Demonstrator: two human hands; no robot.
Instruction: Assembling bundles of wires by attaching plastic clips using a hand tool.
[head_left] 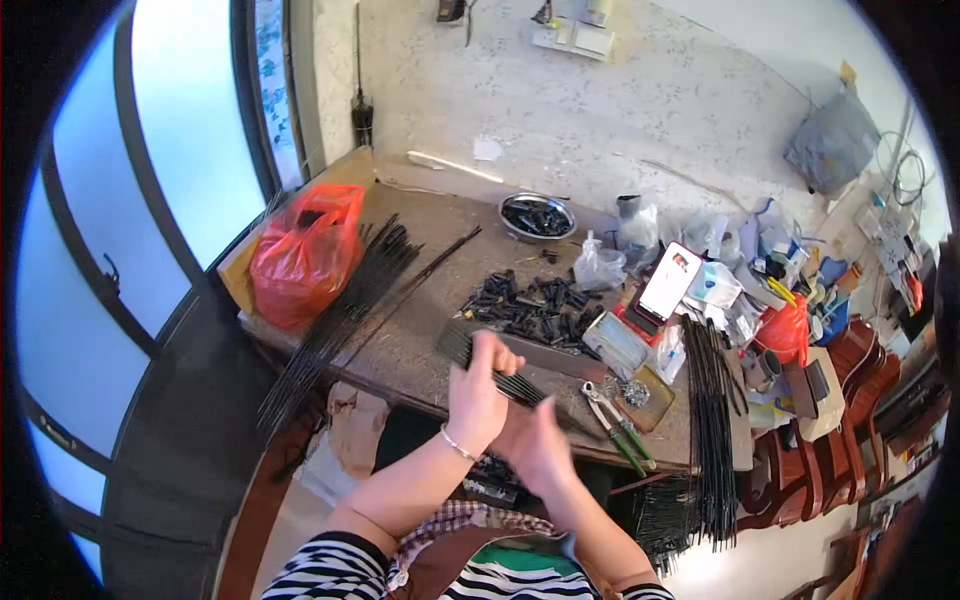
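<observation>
A bundle of thin dark rods slants across in front of me, over the near edge of the table. My left hand is closed around its upper part, fingers wrapped over the rods. Lower down, my right hand grips the same bundle, thumb on top; motion blurs it and most of its fingers are hidden. Just beyond the bundle lies a heap of small black parts. A long narrow strip or box side lies between heap and hands. Right of my hands rest pliers with green handles.
Long black rods overhang the table's left edge beside a red plastic bag. More rods hang over the right front edge. A metal bowl of black pieces stands behind. A lit phone and plastic bags crowd the right.
</observation>
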